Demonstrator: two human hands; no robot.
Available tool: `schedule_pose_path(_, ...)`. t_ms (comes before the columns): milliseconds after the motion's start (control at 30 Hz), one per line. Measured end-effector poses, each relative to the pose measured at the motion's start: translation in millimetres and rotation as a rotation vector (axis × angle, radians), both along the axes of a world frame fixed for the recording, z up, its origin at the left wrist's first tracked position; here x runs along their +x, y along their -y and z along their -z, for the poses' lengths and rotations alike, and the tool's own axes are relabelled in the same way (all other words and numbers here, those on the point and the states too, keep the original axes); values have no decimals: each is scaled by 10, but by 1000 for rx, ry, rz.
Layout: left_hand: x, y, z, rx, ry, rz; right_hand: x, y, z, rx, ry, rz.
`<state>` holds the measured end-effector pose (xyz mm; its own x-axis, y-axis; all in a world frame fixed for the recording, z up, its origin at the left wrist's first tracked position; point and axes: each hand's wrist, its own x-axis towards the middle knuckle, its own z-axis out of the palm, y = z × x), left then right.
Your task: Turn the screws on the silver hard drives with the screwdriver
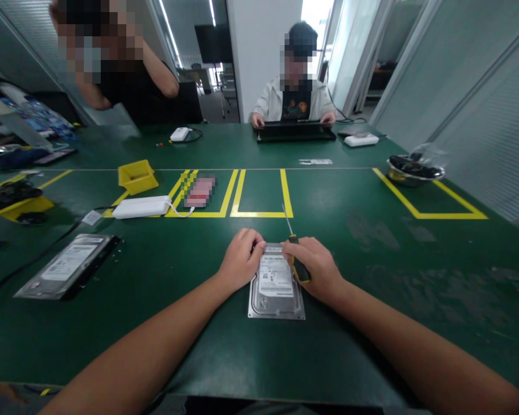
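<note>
The hard drive [277, 288] lies flat on the green table [372, 276], directly between the person's two hands and a little nearer the body than the fingertips — its long axis runs away from the person, label side up. The left hand [241, 257] rests at the drive's far left corner, fingers curled down so that the tips touch its top edge; whether they actually pinch the case cannot be told. The right hand [315, 268] sits at the far right corner, closed around the black-and-yellow handle of a screwdriver [294, 249], whose thin shaft points up and away from the fingers, beyond the drive's far edge. So the tool's tip is turned away from the drive, and the drive's body stretches back from both sets of fingers toward the wrists. Both hands are about equally near — each touches or nearly touches its own corner.

Well off to the left of the left hand lies a second hard drive [67, 272].
</note>
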<state>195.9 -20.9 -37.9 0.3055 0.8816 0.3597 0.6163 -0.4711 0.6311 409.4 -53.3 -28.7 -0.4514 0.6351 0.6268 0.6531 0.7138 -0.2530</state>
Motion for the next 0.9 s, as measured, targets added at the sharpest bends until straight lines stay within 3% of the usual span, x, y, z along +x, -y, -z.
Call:
schedule_pose_path(267, 7, -22, 1, 7, 10, -15, -44, 39, 66, -181, 5, -198)
schedule_pose_path(567, -33, -12, -24, -63, 51, -102, -71, 57, 4, -387, 120, -112)
schedule_pose_path(900, -56, -40, -31, -168, 105, -81, -6, 71, -34, -379, 122, -133)
